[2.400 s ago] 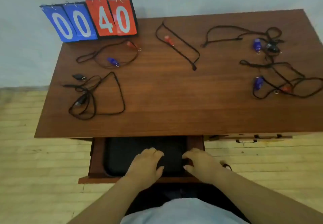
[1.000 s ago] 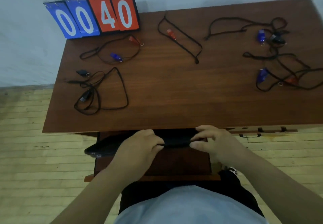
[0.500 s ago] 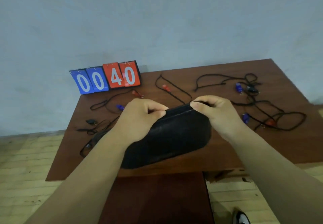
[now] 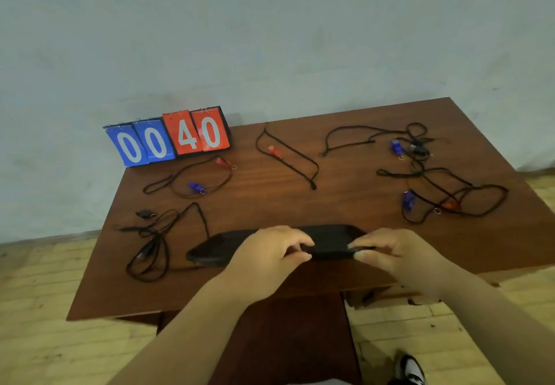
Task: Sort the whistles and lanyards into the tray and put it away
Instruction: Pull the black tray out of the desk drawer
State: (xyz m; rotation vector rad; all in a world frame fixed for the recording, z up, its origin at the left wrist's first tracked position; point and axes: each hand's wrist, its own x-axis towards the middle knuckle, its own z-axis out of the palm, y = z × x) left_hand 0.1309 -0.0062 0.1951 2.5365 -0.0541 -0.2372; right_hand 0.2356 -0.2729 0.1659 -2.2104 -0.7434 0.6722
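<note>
Head view, the only one. Clock positions are taken from the centre of the table.

- The black tray is at 6 o'clock, along the near edge, lying nearly flat. Can't tell whether it's fully down or a hair above the wood.
- The left hand has its fingers curled over the tray's near rim, with the thumb pinching from below. The right hand pinches the same rim further right between thumb and fingertips. Both are gripping, neither is spread.
- Nothing is visible in the tray, though its inside is mostly hidden.
- Whistles: a red whistle at 12, a blue whistle and a second red one at 10, and a black whistle at 9. Two tangles of black lanyard with blue and orange whistles sit at 2–3.
- The scoreboard reading 00 40 is at 11, against the wall.
- The open drawer is below the table at 6.

Step, as I read it: staging the tray, with sorting not yet started.

Next move: seat the tray, let go with both hands, then start on the 9 o'clock pile. The cords overlap, so lift one whistle at a time or the neighbours will drag along.
</note>
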